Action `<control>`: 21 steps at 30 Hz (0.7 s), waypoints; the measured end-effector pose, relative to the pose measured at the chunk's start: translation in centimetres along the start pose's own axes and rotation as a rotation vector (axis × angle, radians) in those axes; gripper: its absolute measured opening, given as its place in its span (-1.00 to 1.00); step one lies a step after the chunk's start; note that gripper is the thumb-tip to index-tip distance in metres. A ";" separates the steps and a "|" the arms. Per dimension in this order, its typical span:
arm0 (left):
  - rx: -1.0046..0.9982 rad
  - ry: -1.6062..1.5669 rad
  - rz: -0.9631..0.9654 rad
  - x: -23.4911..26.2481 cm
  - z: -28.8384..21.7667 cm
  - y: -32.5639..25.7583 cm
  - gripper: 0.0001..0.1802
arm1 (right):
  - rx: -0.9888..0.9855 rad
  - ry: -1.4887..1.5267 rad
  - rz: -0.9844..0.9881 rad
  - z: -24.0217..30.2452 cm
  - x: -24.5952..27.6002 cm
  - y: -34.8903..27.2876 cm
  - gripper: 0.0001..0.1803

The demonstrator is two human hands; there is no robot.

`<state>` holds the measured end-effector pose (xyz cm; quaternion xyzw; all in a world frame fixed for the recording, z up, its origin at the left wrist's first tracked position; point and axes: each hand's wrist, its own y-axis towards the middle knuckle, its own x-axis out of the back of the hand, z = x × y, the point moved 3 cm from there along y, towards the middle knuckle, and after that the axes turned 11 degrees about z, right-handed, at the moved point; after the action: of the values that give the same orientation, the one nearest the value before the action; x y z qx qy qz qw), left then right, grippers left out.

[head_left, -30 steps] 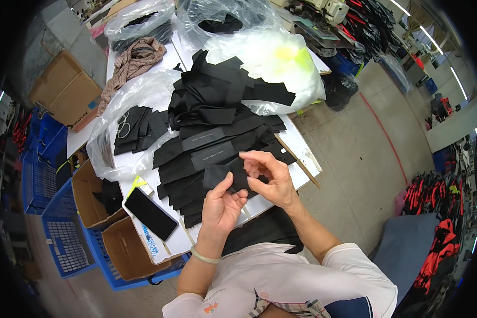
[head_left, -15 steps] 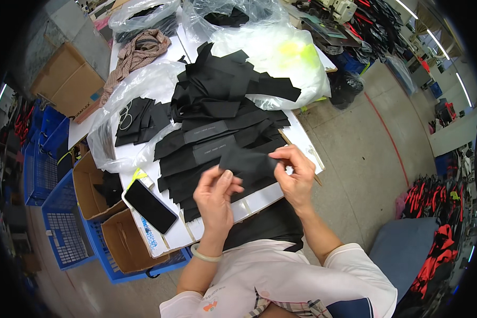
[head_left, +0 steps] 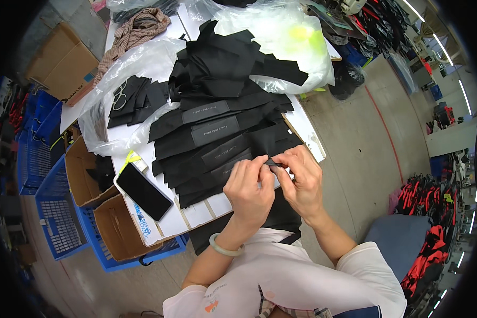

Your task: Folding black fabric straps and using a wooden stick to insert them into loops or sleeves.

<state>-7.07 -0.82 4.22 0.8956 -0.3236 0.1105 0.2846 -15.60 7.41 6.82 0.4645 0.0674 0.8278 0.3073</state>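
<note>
Close together over the near right of the table, my left hand [head_left: 250,186] and my right hand [head_left: 302,181] pinch a small piece of black fabric [head_left: 271,161] between their fingertips. Most of the piece is hidden by the fingers. Just beyond them lies a spread row of overlapping black fabric strips [head_left: 167,148], several bearing a dark grey printed label patch [head_left: 215,130]. A heaped pile of black fabric pieces [head_left: 217,63] sits behind that row. A pale bangle [head_left: 227,247] circles my left wrist.
A phone [head_left: 144,192] lies at the table's left edge. Clear plastic bags [head_left: 93,116] and a white bag [head_left: 281,26] surround the fabric. Blue crates [head_left: 63,225] and cardboard boxes [head_left: 119,233] stand left; a grey-blue padded seat [head_left: 400,238] stands right.
My left hand has moved right to meet my right hand, and its fingers have closed on the fabric piece. The stretched piece is now bunched between both hands. More labelled strips are uncovered.
</note>
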 end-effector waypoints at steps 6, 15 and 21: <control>0.022 0.035 0.079 -1.5 0.8 -1.4 -0.83 | -0.692 1.380 0.111 -3.6 -3.4 -3.1 -0.92; 0.497 -0.665 0.277 -2.0 3.7 -3.4 -0.91 | -0.645 0.956 0.205 -5.4 -5.2 -2.8 -0.71; 0.507 -0.700 -0.029 -1.4 4.8 -2.9 -0.92 | -0.368 0.632 0.105 -2.6 -3.9 -2.0 -0.95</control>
<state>-6.22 -1.07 -1.53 0.9251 -0.3507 -0.1278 -0.0697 -15.33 7.22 1.77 0.1257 -0.0150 0.9433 0.3068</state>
